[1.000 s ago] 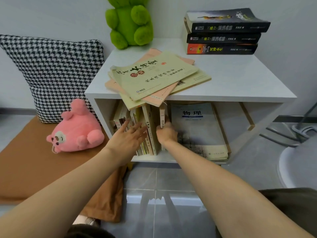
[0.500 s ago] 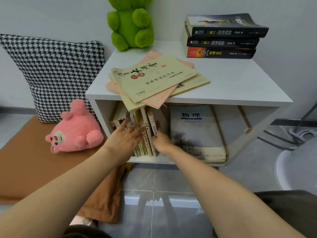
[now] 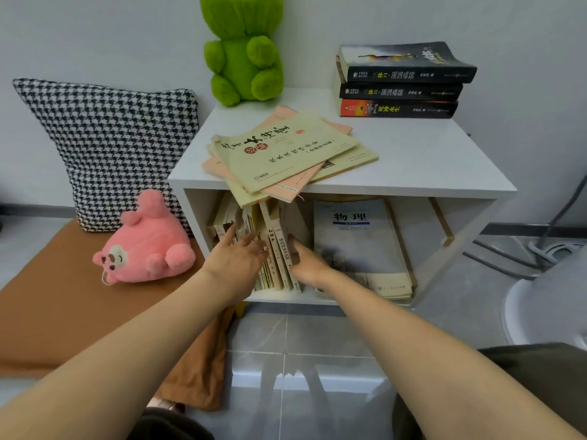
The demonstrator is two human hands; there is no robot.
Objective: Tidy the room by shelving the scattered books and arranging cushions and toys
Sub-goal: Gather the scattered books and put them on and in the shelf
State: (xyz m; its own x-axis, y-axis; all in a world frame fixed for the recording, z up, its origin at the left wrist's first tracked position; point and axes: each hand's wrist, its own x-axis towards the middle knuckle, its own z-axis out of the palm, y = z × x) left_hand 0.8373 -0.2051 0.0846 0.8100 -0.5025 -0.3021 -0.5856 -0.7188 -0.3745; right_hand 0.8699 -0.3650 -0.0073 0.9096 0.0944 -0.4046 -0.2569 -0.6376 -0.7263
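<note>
Whereas one second earlier the right hand [image 3: 306,263] held a thin book [image 3: 283,249] high at the mouth of the shelf [image 3: 413,173], the book now stands fully in. It is last on the right of the row [image 3: 254,249], spine outward, leaning left with its neighbours.

Right hand: lowered to the book's right flank, thumb lying up along it. The fingers reach into the compartment and are hidden, so whether they grip or merely push cannot be told.

Left hand [image 3: 236,255]: flat, fingers straight and slightly spread, pressing the spines of the row from the front, much as before.

Textbook [image 3: 355,246]: propped aslant in the same compartment, just right of the right hand, unmoved.

Judgement: the shelving of this one book is all but finished, and squaring the leaning row is the step in hand.

Left to do: the pile [image 3: 286,154] of thin books on the shelf top, overhanging its front edge above the row, and the stack [image 3: 400,84] of three at the back right.

Green toy [image 3: 244,58]: sits at the back of the top. Pink toy [image 3: 146,246]: lies on its side against the cushion [image 3: 114,147], left of the shelf. These appear not yet arranged.
</note>
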